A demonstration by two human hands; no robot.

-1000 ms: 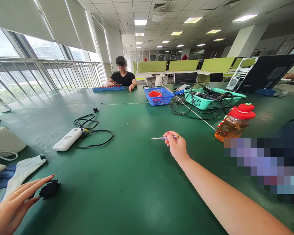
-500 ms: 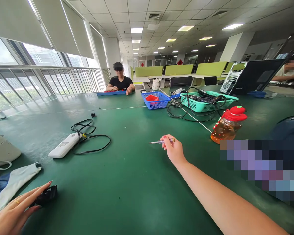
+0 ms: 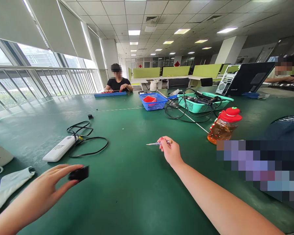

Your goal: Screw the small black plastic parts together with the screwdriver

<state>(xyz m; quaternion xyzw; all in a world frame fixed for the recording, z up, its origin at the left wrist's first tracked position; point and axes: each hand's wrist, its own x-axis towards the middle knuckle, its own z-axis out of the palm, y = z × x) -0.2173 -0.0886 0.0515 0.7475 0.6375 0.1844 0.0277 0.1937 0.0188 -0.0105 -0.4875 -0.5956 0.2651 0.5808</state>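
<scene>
Between the thumb and fingers of my left hand (image 3: 47,182) is a small black boxy block (image 3: 79,173), held over the near left of the green table (image 3: 127,182). What kind of part it is I cannot make out. My right hand (image 3: 171,150) pinches a small screwdriver (image 3: 159,143) near the table's middle, its thin metal tip pointing left. The two hands are well apart. Beyond my left hand lies a white power bank (image 3: 60,148) with a looped black cable (image 3: 98,138).
A drink bottle with a red lid (image 3: 224,125) stands right of my right hand. Farther off are a blue basket (image 3: 153,105) and a green basket (image 3: 201,107) with tangled cables. A person (image 3: 119,80) sits at the far end. Cloth (image 3: 12,186) lies at the left edge.
My left hand has moved right and slightly away from me, with the black block in its fingers. My right hand keeps its pinch on the screwdriver; the view has turned slightly.
</scene>
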